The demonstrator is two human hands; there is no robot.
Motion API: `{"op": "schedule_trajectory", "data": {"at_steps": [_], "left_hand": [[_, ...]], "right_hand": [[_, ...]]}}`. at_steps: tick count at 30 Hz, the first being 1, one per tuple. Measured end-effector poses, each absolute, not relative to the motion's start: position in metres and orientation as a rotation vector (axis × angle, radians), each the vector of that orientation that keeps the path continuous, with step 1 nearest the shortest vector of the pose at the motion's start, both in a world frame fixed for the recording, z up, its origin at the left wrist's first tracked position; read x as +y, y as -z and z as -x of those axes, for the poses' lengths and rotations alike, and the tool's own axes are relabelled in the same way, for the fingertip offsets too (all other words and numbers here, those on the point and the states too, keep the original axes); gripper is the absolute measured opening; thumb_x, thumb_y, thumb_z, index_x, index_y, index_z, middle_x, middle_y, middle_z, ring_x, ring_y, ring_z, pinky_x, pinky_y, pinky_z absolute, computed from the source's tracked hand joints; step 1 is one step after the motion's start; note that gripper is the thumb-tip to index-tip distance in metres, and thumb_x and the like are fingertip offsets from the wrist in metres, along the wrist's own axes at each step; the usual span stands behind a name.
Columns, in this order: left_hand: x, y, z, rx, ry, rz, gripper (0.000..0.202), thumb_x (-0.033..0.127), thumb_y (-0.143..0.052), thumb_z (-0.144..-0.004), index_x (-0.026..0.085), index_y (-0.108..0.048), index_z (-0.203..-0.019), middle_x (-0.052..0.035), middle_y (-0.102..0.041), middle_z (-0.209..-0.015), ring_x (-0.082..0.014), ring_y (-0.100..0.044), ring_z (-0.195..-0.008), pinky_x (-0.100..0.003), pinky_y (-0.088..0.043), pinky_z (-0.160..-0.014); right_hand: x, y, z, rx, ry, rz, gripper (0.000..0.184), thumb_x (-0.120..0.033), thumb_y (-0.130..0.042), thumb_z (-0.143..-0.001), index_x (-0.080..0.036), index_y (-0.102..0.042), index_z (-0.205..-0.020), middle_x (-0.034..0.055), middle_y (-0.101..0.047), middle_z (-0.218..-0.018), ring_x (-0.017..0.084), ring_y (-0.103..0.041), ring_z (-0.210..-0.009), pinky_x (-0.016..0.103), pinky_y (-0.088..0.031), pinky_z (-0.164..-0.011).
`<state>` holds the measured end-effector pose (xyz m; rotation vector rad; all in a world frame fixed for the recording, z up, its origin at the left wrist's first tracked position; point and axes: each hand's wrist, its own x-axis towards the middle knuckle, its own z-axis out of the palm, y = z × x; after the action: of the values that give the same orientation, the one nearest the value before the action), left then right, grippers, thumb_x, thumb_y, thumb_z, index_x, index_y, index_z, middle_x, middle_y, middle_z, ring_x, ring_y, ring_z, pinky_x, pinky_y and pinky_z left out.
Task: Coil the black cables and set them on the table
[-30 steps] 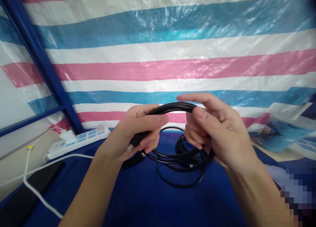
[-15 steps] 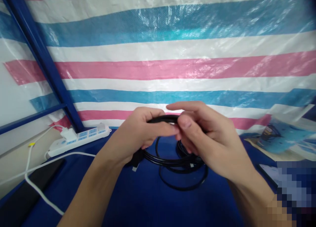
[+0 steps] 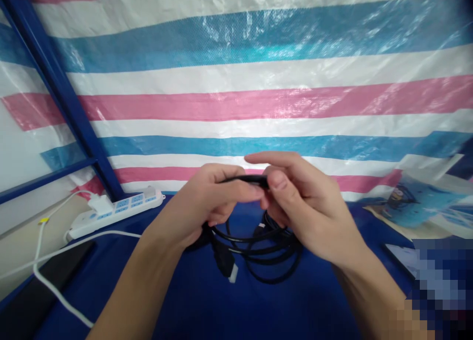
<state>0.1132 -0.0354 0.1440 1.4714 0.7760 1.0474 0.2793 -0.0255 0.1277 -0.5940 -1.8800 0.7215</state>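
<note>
A black cable (image 3: 254, 239) is gathered in several loops between my two hands. My left hand (image 3: 214, 194) is closed round the upper part of the coil, its thumb lying along the strands. With thumb and fingers, my right hand (image 3: 295, 197) pinches the right side of the same coil; its index finger stretches out above. Below my left hand hangs a black connector (image 3: 222, 256) with a pale, flat tip. More black loops show under and behind my hands, partly hidden by them.
On the left, a white power strip (image 3: 121, 211) holds a white plug with a white cord (image 3: 59, 290). A dark flat object (image 3: 48, 276) lies in front of it. A blue printed bag (image 3: 414, 202) and a phone-like device (image 3: 399, 258) are on the right of the blue tabletop (image 3: 207, 310).
The connector below my left hand has swung down and to the right, showing more of itself. The hanging loops have shifted slightly, while both hands keep nearly the same grip.
</note>
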Motion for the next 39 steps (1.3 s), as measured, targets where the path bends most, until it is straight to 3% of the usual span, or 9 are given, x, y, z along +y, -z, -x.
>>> {"op": "schedule_trajectory", "data": {"at_steps": [4, 8, 14, 19, 21, 26, 30, 34, 39], "left_hand": [[-0.036, -0.146, -0.112, 0.650, -1.253, -1.383, 0.025, 0.022, -0.059, -0.076, 0.017, -0.044, -0.057, 0.0106, -0.018, -0.038, -0.0016, -0.013, -0.033, -0.019, -0.017, -0.035], [-0.034, -0.143, -0.111, 0.717, -1.003, -1.388, 0.019, 0.024, -0.059, -0.080, 0.018, -0.049, -0.065, 0.0104, -0.022, -0.040, -0.0022, -0.014, -0.034, -0.019, -0.016, -0.035], [-0.032, -0.142, -0.111, 0.769, -0.957, -1.422, 0.019, 0.026, -0.062, -0.079, 0.017, -0.051, -0.066, 0.0102, -0.020, -0.043, -0.0014, -0.010, -0.037, -0.017, -0.008, -0.035], [-0.032, -0.144, -0.112, 0.647, -1.246, -1.372, 0.044, 0.024, -0.057, -0.079, 0.018, -0.029, -0.046, 0.0090, -0.015, -0.039, -0.0015, -0.013, -0.033, -0.021, -0.017, -0.036], [-0.031, -0.143, -0.112, 0.684, -1.171, -1.386, 0.038, 0.024, -0.059, -0.078, 0.017, -0.036, -0.049, 0.0092, -0.019, -0.039, -0.0018, -0.015, -0.033, -0.021, -0.017, -0.036], [-0.032, -0.138, -0.113, 0.783, -0.773, -1.465, 0.007, 0.023, -0.066, -0.075, 0.020, -0.062, -0.080, 0.0104, -0.024, -0.042, -0.0022, -0.015, -0.036, -0.018, -0.011, -0.035], [-0.032, -0.138, -0.115, 0.704, -0.902, -1.411, 0.015, 0.024, -0.061, -0.079, 0.016, -0.058, -0.066, 0.0099, -0.019, -0.039, -0.0015, -0.012, -0.034, -0.018, -0.011, -0.035], [-0.025, -0.140, -0.113, 0.521, -1.198, -1.161, 0.039, 0.022, -0.054, -0.082, 0.017, -0.034, -0.049, 0.0100, -0.014, -0.037, -0.0013, -0.010, -0.029, -0.018, -0.016, -0.032], [-0.011, -0.136, -0.118, 0.401, -1.489, -0.808, 0.040, 0.024, -0.038, -0.090, 0.019, -0.029, -0.051, 0.0095, -0.014, -0.035, -0.0033, -0.013, -0.025, -0.018, -0.019, -0.030]], "right_hand": [[-0.024, -0.127, -0.276, -1.717, -0.896, 0.536, 0.030, -0.042, -0.041, -0.095, -0.029, -0.058, -0.116, -0.0032, -0.046, -0.061, 0.009, -0.039, -0.043, 0.023, -0.032, -0.039], [-0.020, -0.124, -0.279, -1.803, -0.873, 0.556, 0.028, -0.040, -0.045, -0.094, -0.027, -0.064, -0.109, -0.0053, -0.036, -0.051, 0.009, -0.034, -0.042, 0.022, -0.026, -0.039], [-0.020, -0.124, -0.278, -1.850, -0.856, 0.590, 0.025, -0.041, -0.049, -0.092, -0.027, -0.063, -0.108, -0.0042, -0.043, -0.055, 0.007, -0.038, -0.042, 0.019, -0.026, -0.036], [-0.019, -0.128, -0.276, -1.613, -1.048, 0.511, 0.022, -0.040, -0.049, -0.092, -0.028, -0.057, -0.108, -0.0066, -0.041, -0.054, 0.007, -0.033, -0.036, 0.021, -0.030, -0.035], [-0.018, -0.128, -0.278, -1.641, -1.038, 0.498, 0.020, -0.038, -0.049, -0.092, -0.028, -0.059, -0.106, -0.0077, -0.035, -0.049, 0.007, -0.031, -0.036, 0.020, -0.027, -0.035], [-0.018, -0.126, -0.286, -1.981, -1.117, 0.512, 0.021, -0.033, -0.052, -0.091, -0.023, -0.068, -0.101, -0.0067, -0.037, -0.049, 0.005, -0.032, -0.039, 0.017, -0.023, -0.036], [-0.017, -0.126, -0.284, -1.760, -1.376, 0.382, 0.026, -0.039, -0.046, -0.094, -0.027, -0.062, -0.109, -0.0057, -0.050, -0.058, 0.004, -0.035, -0.037, 0.017, -0.027, -0.036], [-0.013, -0.130, -0.282, -1.529, -1.584, 0.246, 0.030, -0.040, -0.041, -0.094, -0.037, -0.051, -0.122, -0.0045, -0.060, -0.081, 0.003, -0.034, -0.034, 0.018, -0.032, -0.034], [-0.011, -0.128, -0.271, -1.249, -1.543, 0.214, 0.049, -0.058, -0.026, -0.092, -0.028, -0.056, -0.116, 0.0017, -0.059, -0.086, 0.010, -0.052, -0.051, 0.026, -0.046, -0.048]]}}
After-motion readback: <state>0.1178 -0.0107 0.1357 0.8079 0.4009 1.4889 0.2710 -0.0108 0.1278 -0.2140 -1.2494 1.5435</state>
